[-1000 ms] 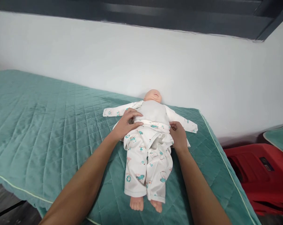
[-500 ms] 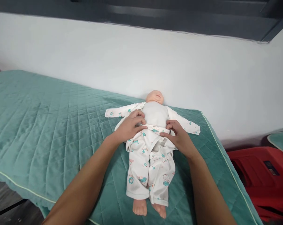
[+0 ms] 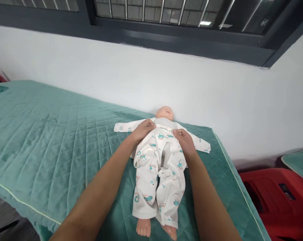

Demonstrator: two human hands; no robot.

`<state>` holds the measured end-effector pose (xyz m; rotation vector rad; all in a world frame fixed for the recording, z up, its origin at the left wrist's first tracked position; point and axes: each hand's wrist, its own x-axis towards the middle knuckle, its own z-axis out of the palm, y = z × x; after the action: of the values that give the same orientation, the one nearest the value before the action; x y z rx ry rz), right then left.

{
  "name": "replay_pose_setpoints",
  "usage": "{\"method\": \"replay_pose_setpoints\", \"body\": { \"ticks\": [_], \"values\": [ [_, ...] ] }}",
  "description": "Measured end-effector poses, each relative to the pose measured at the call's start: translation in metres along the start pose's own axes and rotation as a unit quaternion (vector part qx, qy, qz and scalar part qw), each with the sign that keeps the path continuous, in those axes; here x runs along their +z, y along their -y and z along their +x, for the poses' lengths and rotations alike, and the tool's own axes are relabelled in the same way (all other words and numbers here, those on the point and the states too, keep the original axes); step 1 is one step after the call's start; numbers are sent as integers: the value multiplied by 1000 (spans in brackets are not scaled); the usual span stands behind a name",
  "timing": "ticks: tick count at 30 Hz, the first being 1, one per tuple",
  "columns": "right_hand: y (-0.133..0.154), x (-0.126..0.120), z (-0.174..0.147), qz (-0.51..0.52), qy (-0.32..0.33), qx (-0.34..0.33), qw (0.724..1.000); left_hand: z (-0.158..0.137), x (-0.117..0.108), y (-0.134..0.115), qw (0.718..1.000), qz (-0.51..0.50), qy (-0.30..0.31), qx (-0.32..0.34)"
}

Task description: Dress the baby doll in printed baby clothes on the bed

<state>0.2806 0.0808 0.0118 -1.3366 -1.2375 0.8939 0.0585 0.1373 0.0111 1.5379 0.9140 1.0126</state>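
Note:
A baby doll [image 3: 165, 113] lies on its back on the green quilted cover, head toward the wall and bare feet toward me. White printed pants [image 3: 151, 164] cover its legs, with an opening at the crotch. Their waistband is stretched up over the belly. My left hand [image 3: 144, 129] pinches the waistband at its left end, and my right hand [image 3: 184, 139] pinches it at the right. Beneath the doll a matching printed shirt [image 3: 203, 144] is spread, its sleeves out to both sides. Part of the grey-white torso shows above the waistband.
The green quilted cover [image 3: 66, 134] drapes over the bed's edges. Behind it stands a white wall [image 3: 116, 77] below a dark window frame [image 3: 166, 42] with metal bars. A red plastic chair [image 3: 277, 197] is at the right, beside the bed.
Both hands have drawn the waistband farther up the doll's belly toward its chest, and the pants front is smoother. The view has tilted up, so the window bars now show.

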Motion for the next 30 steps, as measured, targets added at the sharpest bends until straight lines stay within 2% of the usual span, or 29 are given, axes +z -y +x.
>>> {"method": "replay_pose_setpoints", "body": {
  "ticks": [3,5,9,12,15,17,21,26,30],
  "values": [
    [-18,-9,-1,107,-45,17,993,-8,-7,6,1000,28,0,-2],
    [-24,-15,-2,110,-58,19,992,-14,-11,8,996,94,-6,4],
    [-21,-24,-6,-37,-14,12,999,-24,-15,9,981,191,-14,23],
    [-15,-27,-10,-160,15,5,987,-29,-16,12,973,222,-16,57],
    [-12,-31,-16,-193,17,4,981,-32,-19,16,973,223,3,51],
    [-13,-34,-19,-164,33,11,986,-34,-22,16,976,216,20,27],
    [-11,-42,-25,-63,119,47,990,-36,-26,12,981,192,42,7],
    [-4,-51,-27,-46,200,65,977,-37,-32,7,986,147,81,-2],
    [-6,-52,-24,-67,202,70,974,-38,-39,8,986,119,107,-35]
  ]
}}
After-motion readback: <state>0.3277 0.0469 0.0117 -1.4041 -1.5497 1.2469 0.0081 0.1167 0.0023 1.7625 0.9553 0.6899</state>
